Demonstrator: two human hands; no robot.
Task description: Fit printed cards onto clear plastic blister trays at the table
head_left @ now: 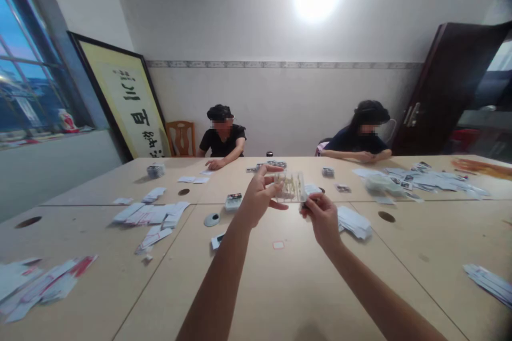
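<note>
My left hand [262, 194] grips a clear plastic box [294, 184] with small pale pieces inside, held up above the table. Fingers of that hand wrap around the box's left side. Close to the lower right corner of the box, my right hand [320, 213] is closed, thumb and fingertips pinched on something small and dark that I cannot make out. Beneath my hands a small white card with a red border [278, 245] lies on the table. A stack of white papers [354, 222] is just beyond my right wrist.
Across the table [256, 298] sit two people, one at left [224, 138], one at right [358, 141]. Clear boxes [233, 202] and a white round object [212, 219] lie left of my hands. Paper piles [148, 214] are further left; packets [436, 181] spread at far right.
</note>
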